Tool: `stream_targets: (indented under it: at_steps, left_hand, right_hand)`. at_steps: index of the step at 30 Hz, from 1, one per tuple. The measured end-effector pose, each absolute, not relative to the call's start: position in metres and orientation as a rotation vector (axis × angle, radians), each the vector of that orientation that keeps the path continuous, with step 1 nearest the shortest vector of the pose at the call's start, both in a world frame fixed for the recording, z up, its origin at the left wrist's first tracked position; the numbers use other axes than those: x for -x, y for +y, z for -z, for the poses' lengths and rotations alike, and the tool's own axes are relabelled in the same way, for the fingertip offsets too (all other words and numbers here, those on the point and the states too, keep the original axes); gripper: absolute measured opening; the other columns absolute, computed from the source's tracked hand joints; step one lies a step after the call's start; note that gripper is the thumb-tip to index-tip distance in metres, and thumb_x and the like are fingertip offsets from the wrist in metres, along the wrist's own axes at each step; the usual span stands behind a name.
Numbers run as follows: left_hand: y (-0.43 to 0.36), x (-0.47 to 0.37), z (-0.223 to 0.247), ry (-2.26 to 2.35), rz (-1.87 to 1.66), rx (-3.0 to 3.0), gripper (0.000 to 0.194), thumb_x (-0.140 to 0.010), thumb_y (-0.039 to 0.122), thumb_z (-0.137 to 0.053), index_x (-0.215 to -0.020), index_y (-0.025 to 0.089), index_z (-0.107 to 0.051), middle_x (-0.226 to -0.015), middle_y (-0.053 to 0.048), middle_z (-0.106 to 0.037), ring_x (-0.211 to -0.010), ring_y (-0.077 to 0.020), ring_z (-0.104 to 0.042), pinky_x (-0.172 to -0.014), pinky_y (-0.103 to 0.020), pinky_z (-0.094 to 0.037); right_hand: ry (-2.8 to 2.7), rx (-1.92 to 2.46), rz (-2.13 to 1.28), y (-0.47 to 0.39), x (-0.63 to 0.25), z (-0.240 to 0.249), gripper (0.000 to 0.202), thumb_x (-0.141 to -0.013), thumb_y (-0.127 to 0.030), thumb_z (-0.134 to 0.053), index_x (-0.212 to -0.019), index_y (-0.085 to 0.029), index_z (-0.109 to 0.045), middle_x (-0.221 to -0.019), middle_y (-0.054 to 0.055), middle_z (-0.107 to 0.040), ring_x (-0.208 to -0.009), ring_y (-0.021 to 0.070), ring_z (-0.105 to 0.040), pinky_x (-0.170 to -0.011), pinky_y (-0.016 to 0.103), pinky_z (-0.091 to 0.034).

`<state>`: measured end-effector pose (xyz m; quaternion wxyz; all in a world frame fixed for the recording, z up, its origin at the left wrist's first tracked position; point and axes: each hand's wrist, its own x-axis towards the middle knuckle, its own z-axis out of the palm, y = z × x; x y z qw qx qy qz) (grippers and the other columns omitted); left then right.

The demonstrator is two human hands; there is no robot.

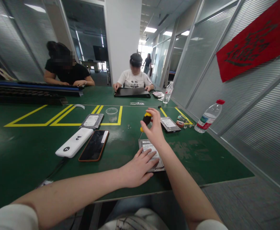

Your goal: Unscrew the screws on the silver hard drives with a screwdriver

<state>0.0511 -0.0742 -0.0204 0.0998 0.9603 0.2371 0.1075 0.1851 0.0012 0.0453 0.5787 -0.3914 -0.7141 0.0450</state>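
Observation:
A hard drive with a white label (148, 146) lies on the green table near its front edge. My left hand (138, 167) rests on it with fingers spread, holding nothing. Above the drive's far left corner, my right hand (154, 126) is closed round a yellow and black screwdriver (146, 119). The screwdriver stands nearly upright, its thin shaft pointing down at that corner. Whether the tip sits in a screw is too small to tell. Several tiny screws (129, 126) lie on the table beyond the drive, to the left.
Left are a white power bank (75, 142), a phone (94, 145), another drive (92, 120) and a plastic cup (111, 115). Right are a third drive (170, 124) and a bottle (209, 116). Two people sit across the green table (192, 166); another stands far back.

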Motion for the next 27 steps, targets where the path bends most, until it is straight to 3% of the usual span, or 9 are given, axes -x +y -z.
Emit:
stream_targets:
  at_steps: [4,9,15,22,27]
  left_hand:
    - [-0.0744,-0.0506,0.0205,0.699,-0.314,-2.843,0.06,-0.091,0.029,-0.052,-0.146,0.019,-0.032,-0.153,-0.015,-0.032,-0.143,-0.0341,-0.025,-0.115,-0.058,-0.014]
    - [-0.0747,-0.0506,0.0209,0.705,-0.311,-2.849,0.06,-0.091,0.029,-0.054,-0.146,0.018,-0.033,-0.153,-0.016,-0.032,-0.143,-0.0342,-0.025,-0.116,-0.057,-0.014]
    - [-0.0739,-0.0508,0.023,0.702,-0.325,-2.848,0.059,-0.092,0.03,-0.052,-0.146,0.019,-0.032,-0.153,-0.015,-0.032,-0.143,-0.0336,-0.025,-0.116,-0.057,-0.014]
    - [-0.0744,-0.0505,0.0201,0.71,-0.297,-2.859,0.06,-0.091,0.029,-0.054,-0.146,0.018,-0.032,-0.154,-0.015,-0.031,-0.143,-0.0342,-0.024,-0.116,-0.057,-0.014]
    - [-0.075,-0.0515,0.0187,0.716,-0.28,-2.872,0.061,-0.091,0.029,-0.055,-0.146,0.018,-0.032,-0.154,-0.015,-0.032,-0.142,-0.0344,-0.025,-0.116,-0.057,-0.015]
  right_hand:
    - [-1.678,0.954,-0.089,0.0006,-0.184,-0.0468,0.038,-0.081,-0.019,-0.056,-0.118,-0.022,-0.052,-0.119,0.012,-0.051,-0.111,0.0231,-0.054,-0.093,0.043,-0.049]
    - [-1.747,0.87,-0.167,0.0015,-0.186,-0.0455,0.049,-0.08,-0.01,-0.046,-0.127,-0.022,-0.046,-0.124,0.011,-0.058,-0.117,0.0222,-0.055,-0.101,0.043,-0.044]
    - [-1.697,0.94,-0.055,0.0,-0.1854,-0.0486,0.033,-0.083,-0.026,-0.058,-0.115,-0.022,-0.054,-0.114,0.011,-0.056,-0.108,0.0234,-0.056,-0.094,0.043,-0.048]
    - [-1.733,0.879,-0.102,0.0012,-0.1903,-0.048,0.045,-0.082,-0.011,-0.046,-0.125,-0.023,-0.052,-0.122,0.01,-0.061,-0.111,0.0228,-0.058,-0.097,0.044,-0.047]
    - [-1.732,0.89,-0.068,-0.0022,-0.1865,-0.048,0.038,-0.085,-0.022,-0.054,-0.123,-0.023,-0.054,-0.127,0.012,-0.052,-0.119,0.0243,-0.052,-0.098,0.044,-0.047]
